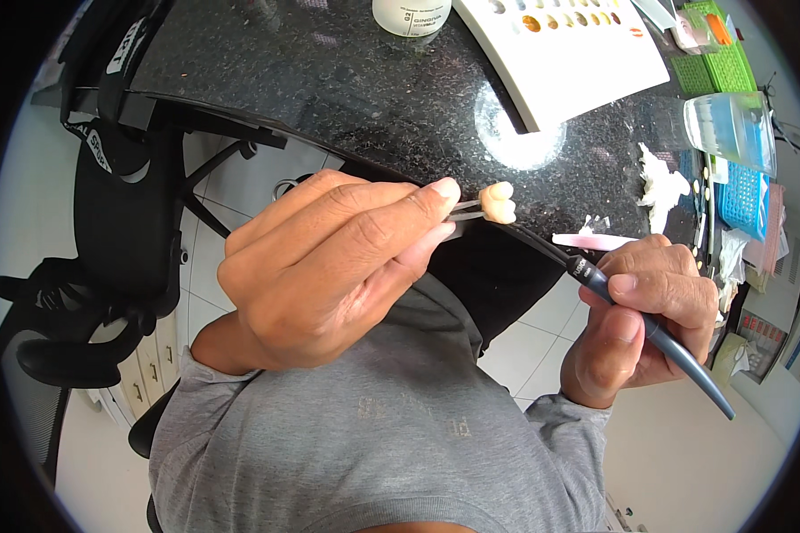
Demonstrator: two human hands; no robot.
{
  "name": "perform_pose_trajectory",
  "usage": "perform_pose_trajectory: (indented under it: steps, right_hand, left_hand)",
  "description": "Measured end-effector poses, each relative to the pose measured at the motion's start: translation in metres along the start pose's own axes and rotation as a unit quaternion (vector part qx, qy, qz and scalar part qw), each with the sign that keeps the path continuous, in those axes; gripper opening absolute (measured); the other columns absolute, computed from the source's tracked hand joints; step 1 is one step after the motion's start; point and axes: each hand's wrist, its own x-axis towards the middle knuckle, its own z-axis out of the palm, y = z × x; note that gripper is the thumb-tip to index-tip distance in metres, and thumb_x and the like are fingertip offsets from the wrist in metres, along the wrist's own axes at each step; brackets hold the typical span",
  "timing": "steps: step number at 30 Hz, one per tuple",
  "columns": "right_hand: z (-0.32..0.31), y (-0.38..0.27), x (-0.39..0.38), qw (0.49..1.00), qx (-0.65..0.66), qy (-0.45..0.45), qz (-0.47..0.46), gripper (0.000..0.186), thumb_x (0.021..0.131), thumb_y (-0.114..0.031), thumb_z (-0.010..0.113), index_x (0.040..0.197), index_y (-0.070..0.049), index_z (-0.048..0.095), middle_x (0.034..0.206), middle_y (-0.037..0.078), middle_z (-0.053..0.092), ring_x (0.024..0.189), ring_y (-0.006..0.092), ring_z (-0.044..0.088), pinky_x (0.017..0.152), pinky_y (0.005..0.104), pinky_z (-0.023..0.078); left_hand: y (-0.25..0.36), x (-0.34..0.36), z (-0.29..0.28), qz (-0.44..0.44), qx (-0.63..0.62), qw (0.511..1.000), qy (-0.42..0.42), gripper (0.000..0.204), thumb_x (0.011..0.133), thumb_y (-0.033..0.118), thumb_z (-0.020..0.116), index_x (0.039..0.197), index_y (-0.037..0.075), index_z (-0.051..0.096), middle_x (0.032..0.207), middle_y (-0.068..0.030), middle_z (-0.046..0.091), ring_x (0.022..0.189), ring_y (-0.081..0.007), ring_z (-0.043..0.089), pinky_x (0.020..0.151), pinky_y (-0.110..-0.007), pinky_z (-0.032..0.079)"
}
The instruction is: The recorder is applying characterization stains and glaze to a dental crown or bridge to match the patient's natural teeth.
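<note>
My left hand [342, 240] pinches a pair of metal tweezers [464, 211] between thumb and fingers. Gripped in their tips is a small cream-coloured dental crown piece [498, 202], which looks like joined teeth. My right hand [644, 315] is closed round a slim brush [676, 349] with a dark blue-grey handle and a black ferrule. The brush's thin end points left toward the crown piece; its very tip is hard to make out, so I cannot tell whether it touches. Both hands are in front of my chest, near the edge of the table.
A white palette [560, 62] with coloured wells lies on the black speckled table [356, 98]. Behind stands a white jar [411, 16]. To the right are a glass of water [729, 131], crumpled tissue [660, 186], a pink-handled tool [593, 241] and green baskets [716, 67]. An office chair [120, 231] stands left.
</note>
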Motion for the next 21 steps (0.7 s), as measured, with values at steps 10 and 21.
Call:
perform_pose_trajectory:
  steps: [10,21]
  right_hand:
    - [-0.007,0.002,-0.004,0.998,0.038,0.026,0.037,0.013,0.075,0.002,0.058,0.087,0.007,0.058,0.070,0.011,0.060,0.054,0.0140,0.057,0.049,0.0237,0.048]
    - [-0.056,0.003,0.069,0.955,-0.223,0.080,0.178,0.009,0.087,0.003,0.064,0.096,0.006,0.065,0.088,0.008,0.065,0.069,0.0072,0.061,0.061,0.0185,0.048]
  left_hand:
    - [-0.005,0.002,0.010,0.020,0.000,0.998,0.067,0.027,0.065,-0.005,0.081,0.091,0.000,0.073,0.075,-0.0081,0.071,0.059,-0.0145,0.064,0.047,-0.021,0.047]
    - [0.010,-0.003,0.000,-0.146,-0.206,0.967,-0.042,0.028,0.073,0.003,0.080,0.100,-0.001,0.072,0.084,-0.0127,0.072,0.072,-0.0186,0.070,0.061,-0.025,0.055]
